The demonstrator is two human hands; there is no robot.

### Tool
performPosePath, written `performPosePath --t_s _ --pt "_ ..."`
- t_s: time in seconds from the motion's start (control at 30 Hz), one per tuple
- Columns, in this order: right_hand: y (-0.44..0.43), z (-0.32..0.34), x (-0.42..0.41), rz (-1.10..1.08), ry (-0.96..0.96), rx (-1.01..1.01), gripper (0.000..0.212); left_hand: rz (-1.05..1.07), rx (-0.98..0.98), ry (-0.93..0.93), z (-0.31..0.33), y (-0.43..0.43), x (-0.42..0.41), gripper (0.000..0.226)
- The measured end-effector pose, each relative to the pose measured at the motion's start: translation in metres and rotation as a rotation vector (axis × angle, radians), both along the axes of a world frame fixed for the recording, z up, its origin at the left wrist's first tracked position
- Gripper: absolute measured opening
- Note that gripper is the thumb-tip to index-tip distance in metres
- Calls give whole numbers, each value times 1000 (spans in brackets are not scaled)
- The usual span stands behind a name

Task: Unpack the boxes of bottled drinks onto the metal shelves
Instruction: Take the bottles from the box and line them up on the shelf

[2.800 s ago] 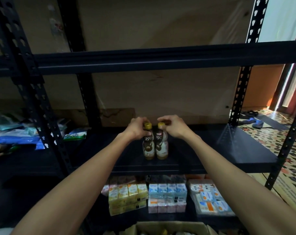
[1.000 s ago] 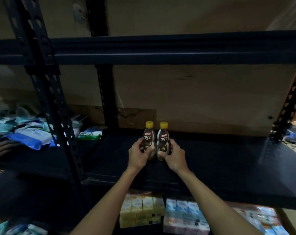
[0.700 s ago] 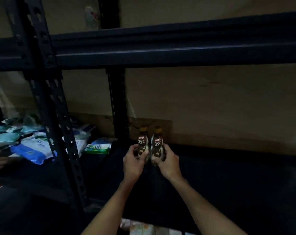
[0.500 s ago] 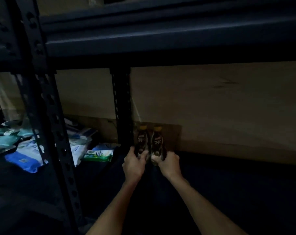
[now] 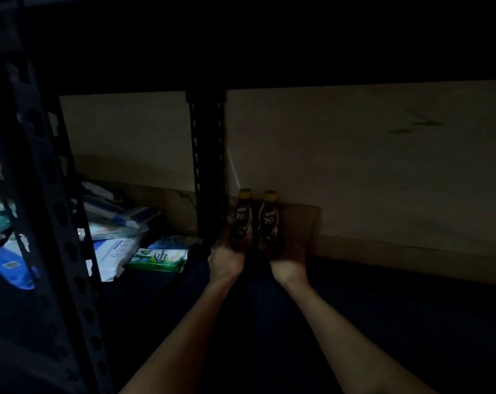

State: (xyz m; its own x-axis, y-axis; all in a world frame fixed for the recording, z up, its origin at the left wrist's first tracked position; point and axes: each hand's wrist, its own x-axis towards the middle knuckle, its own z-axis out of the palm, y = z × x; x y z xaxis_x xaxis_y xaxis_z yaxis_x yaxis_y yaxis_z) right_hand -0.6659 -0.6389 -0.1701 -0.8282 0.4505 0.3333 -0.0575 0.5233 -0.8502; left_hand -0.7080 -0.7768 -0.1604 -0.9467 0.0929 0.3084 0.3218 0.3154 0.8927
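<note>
The person is reaching both arms deep into the dark shelf (image 5: 397, 314). The left hand (image 5: 225, 258) is gripping the left bottle (image 5: 242, 216) round its lower body, and the right hand (image 5: 288, 260) is gripping the right bottle (image 5: 268, 218) likewise. Both bottles are standing upright, just beside each other, near the wall (image 5: 354, 166), right of the post (image 5: 208, 166). A green packet (image 5: 158, 255) is lying left of the post.

Two dark yellow-capped bottles (image 5: 242, 220) upright, shelf (image 5: 397, 302) rear
</note>
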Motion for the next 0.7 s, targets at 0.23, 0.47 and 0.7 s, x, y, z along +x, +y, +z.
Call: performPosePath --t_s 0.23,0.47,0.7 --pt "0 -1 1 -40 -2 64 24 -5 -138 -37 2 -2 4 48" --pt "-2 2 5 -60 17 41 29 -1 -141 -82 0 -2 0 44" --pt "-11 17 85 -92 -50 -49 36 126 -256 4 17 -16 75 56"
